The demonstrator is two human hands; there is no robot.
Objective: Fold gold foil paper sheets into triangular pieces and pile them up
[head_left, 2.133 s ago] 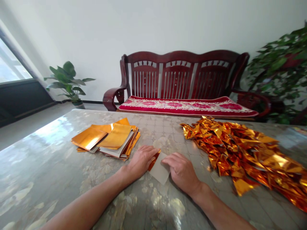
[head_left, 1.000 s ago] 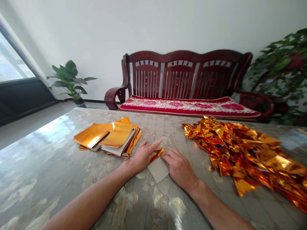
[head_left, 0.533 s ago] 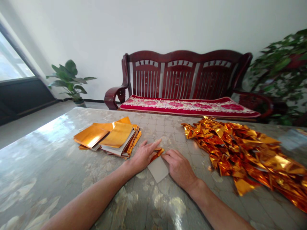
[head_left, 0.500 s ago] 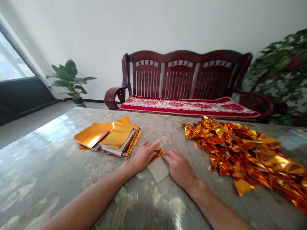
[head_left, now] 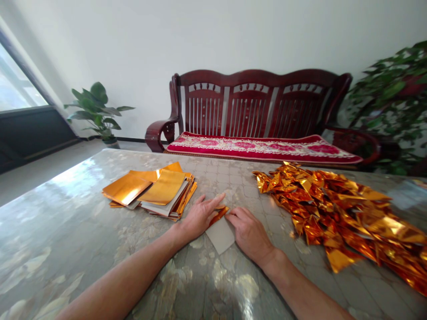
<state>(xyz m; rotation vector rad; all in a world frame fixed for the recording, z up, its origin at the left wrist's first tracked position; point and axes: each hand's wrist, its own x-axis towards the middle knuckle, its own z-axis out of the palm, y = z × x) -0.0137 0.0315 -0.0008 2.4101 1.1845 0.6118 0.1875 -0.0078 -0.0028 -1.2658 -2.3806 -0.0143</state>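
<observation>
A sheet of foil paper (head_left: 220,236) lies on the table in front of me, grey-white side up, with its far edge folded over to show orange-gold foil. My left hand (head_left: 202,215) rests on that fold with its fingers stretched out, the index finger pointing away to the right. At the sheet's right corner, my right hand (head_left: 248,229) has its thumb and fingers pinched on the paper's edge. Left of my hands is a stack of square gold foil sheets (head_left: 162,188), some showing a pale back. To the right spreads a heap of folded gold foil pieces (head_left: 328,202).
The table (head_left: 83,249) has a glossy floral cover. Beyond it stands a dark red wooden bench (head_left: 263,106) with a red patterned seat cover (head_left: 233,145). Potted plants stand left (head_left: 98,109) and right (head_left: 396,98). A clear plastic item (head_left: 407,194) lies at the table's right edge.
Almost nothing differs. My right hand has shifted very slightly at the fold, and the sheet stays in the same place under my left hand.
</observation>
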